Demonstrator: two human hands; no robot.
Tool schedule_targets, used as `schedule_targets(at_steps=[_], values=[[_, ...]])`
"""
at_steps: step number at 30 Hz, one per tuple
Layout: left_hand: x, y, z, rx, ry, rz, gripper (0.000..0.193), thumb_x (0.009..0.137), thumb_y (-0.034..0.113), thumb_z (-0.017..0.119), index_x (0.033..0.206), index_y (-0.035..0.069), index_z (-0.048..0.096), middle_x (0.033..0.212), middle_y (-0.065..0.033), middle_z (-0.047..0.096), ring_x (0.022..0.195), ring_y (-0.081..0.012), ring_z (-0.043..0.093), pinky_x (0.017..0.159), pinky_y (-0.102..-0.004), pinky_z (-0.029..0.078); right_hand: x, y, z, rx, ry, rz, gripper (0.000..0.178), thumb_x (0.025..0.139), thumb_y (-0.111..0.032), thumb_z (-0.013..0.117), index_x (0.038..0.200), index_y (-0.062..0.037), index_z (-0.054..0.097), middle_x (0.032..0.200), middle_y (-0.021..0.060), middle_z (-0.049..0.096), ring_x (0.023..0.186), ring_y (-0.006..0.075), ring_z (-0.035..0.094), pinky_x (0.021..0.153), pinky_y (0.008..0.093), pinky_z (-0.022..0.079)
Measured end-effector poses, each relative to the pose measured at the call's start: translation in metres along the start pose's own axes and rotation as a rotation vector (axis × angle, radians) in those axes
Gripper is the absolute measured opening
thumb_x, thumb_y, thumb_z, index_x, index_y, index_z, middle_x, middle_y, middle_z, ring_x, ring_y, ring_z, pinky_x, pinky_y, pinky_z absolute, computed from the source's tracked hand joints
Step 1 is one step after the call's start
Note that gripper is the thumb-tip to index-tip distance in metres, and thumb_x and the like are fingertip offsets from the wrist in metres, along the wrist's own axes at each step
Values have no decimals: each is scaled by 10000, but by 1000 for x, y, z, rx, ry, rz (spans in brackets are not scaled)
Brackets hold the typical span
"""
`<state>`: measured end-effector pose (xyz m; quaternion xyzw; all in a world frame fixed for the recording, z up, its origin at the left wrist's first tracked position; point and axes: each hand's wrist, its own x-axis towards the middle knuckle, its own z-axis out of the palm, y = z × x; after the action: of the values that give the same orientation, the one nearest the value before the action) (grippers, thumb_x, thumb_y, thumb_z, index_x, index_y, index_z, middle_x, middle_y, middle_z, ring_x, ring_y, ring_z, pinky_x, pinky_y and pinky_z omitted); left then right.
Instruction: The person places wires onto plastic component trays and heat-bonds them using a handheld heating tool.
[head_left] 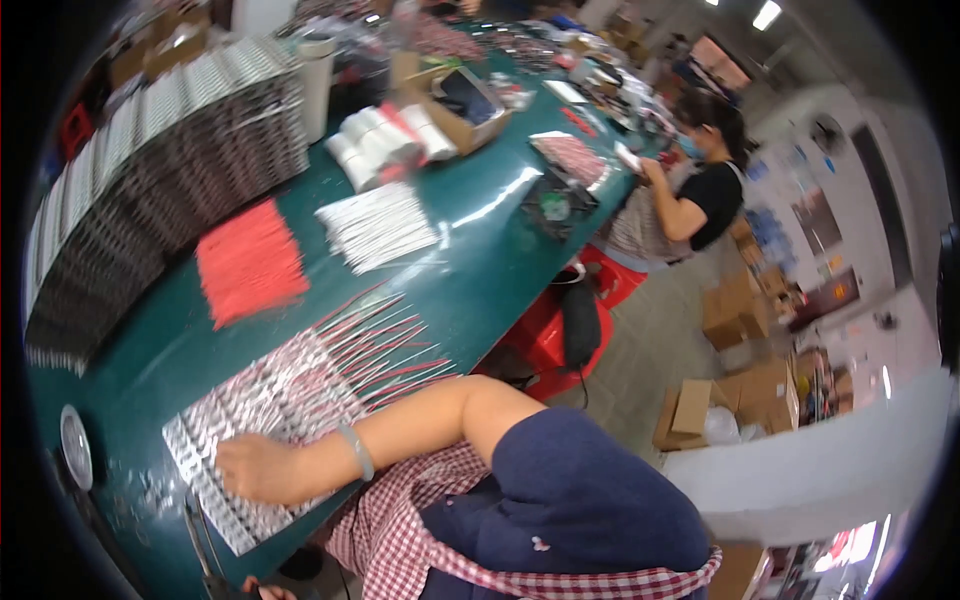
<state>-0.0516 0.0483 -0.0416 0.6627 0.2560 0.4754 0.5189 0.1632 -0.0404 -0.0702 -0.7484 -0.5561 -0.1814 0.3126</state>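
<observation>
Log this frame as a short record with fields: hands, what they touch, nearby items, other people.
right hand: flat on silvery sheet of packed rows, bracelet on wrist
left hand: only a sliver shows at lower edge; grip unclear
table: green
nearby: red stick pile; white stick pile; stacked trays
other people: person in black top at far table edge

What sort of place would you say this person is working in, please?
Most likely a small assembly or packing workshop: a long green worktable holds bundles of thin red sticks and white sticks, brown cardboard boxes sit on the floor, and a co-worker works alongside.
</observation>
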Motion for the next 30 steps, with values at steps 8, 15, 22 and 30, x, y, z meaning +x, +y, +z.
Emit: schedule_targets(at_steps=[8,15,22,30], values=[[-11,53,31,-130,76,-586,499,774,-116,686,1256,-45,577,1061,-136,686,596,-109,553,496,-228,435,-3,8,-59,61,-116,81,156,689,-51,629,843,-25,635,852,102,594,820,269,582,686,366,502],[-37,45,13,50,58,-499,311,824,-81,710,1128,-42,660,978,-109,683,591,-92,554,510,-224,434,6,2,-57,120,-158,11,274,676,7,635,949,11,668,906,103,610,804,250,583,644,339,507],[-24,49,17,173,-125,-394,324,814,-17,778,1127,-38,694,1005,-97,730,798,-147,682,710,-267,544,10,4,-58,73,-178,13,332,665,55,637,993,24,669,918,101,607,811,250,575,631,333,501],[-20,47,24,225,-142,-371,205,775,-29,766,970,-59,708,885,-118,720,734,-155,686,646,-262,525,12,7,-57,83,-205,5,328,680,39,635,1007,31,666,936,104,601,827,257,573,631,339,497]])
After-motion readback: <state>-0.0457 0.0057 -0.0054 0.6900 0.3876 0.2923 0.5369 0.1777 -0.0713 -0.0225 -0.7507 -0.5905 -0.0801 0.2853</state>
